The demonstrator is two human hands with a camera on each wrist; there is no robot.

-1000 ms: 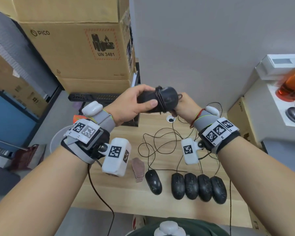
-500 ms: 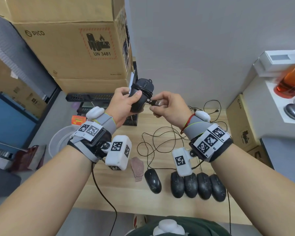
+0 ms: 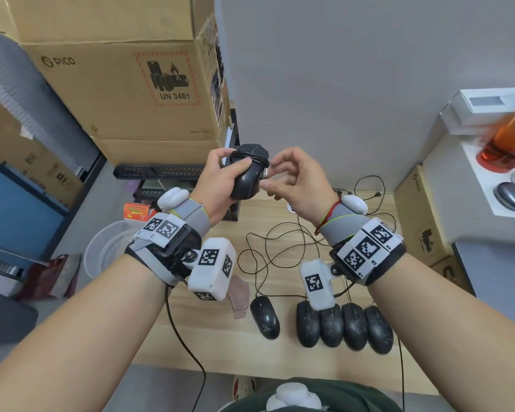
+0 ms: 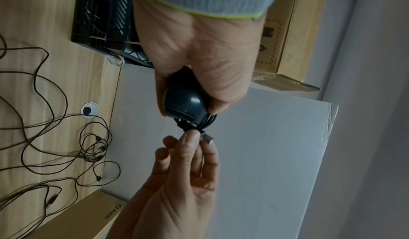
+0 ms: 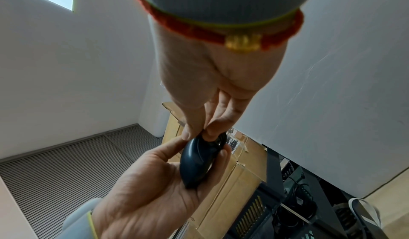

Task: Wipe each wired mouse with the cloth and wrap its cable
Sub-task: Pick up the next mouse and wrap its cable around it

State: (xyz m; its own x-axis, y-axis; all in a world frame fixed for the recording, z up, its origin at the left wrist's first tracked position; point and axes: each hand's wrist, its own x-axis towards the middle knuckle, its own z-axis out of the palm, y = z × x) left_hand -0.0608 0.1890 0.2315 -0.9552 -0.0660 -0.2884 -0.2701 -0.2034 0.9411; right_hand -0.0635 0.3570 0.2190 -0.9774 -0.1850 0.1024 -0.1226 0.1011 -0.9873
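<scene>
Near desk edge [image 3: 220,358] left bare, centre obstructed by tangled cables [image 3: 280,248], row of four mice [image 3: 344,325] set touching, lone mouse [image 3: 265,318] beside cloth [image 3: 238,295], cardboard boxes [image 3: 125,93] stacked behind on the left.

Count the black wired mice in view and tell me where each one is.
6. One wrapped mouse is gripped by the left hand. One lone mouse lies beside the cloth. Four mice in a row lie on the table, one partly hidden.
</scene>
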